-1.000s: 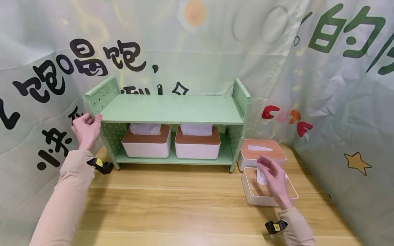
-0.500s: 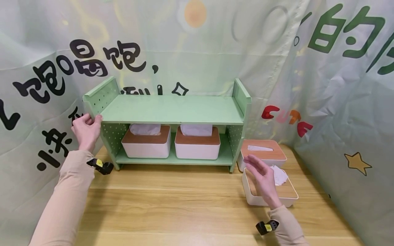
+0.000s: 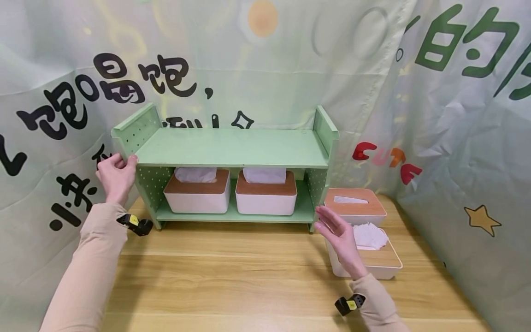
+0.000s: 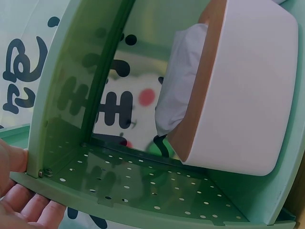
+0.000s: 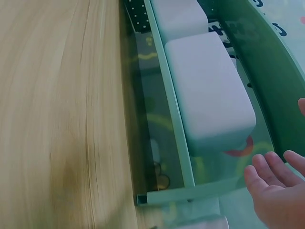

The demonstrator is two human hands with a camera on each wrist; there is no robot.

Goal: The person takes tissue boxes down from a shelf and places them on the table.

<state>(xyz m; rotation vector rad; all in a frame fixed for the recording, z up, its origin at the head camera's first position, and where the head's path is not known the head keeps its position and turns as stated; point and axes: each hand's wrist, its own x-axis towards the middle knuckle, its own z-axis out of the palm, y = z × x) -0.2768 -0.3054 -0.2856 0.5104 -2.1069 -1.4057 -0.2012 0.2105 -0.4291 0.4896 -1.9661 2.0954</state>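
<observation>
Free passage above the upper shelf (image 3: 232,146), two tissue boxes (image 3: 197,202) (image 3: 266,203) in the way beneath.

The left hand (image 3: 116,179) grips with curled fingers (image 4: 34,206); the outstretched right hand (image 3: 340,242) hovers.

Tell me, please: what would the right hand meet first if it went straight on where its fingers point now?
Most likely the shelf, at its right end, toward which the right hand points in the head view. How much depth lies between them, I cannot tell.
</observation>
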